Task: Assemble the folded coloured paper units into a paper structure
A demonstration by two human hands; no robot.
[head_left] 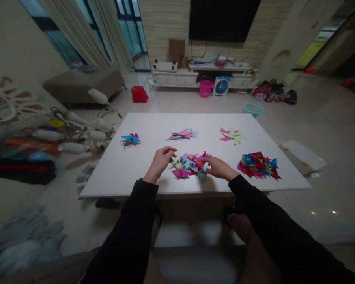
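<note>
A pile of folded paper cranes (192,165) in pink, lilac, pale green and light blue lies near the middle of the white table (112,173). My left hand (162,161) is at the pile's left edge, fingers loosely curved and apart from the thumb. At the right edge, my right hand (219,167) has its fingertips against the outer cranes. Its fingers look spread, with nothing clearly held between them. Farther right sits a darker heap of red, blue and green folded paper (258,165).
Behind the pile lie flat folded paper pieces (183,134) and a pink-and-green pointed paper group (233,135). Blue and purple cranes (130,139) rest at the table's left. A light-blue basket (253,109) stands beyond the far edge, and lamp arms (88,136) reach toward the left side.
</note>
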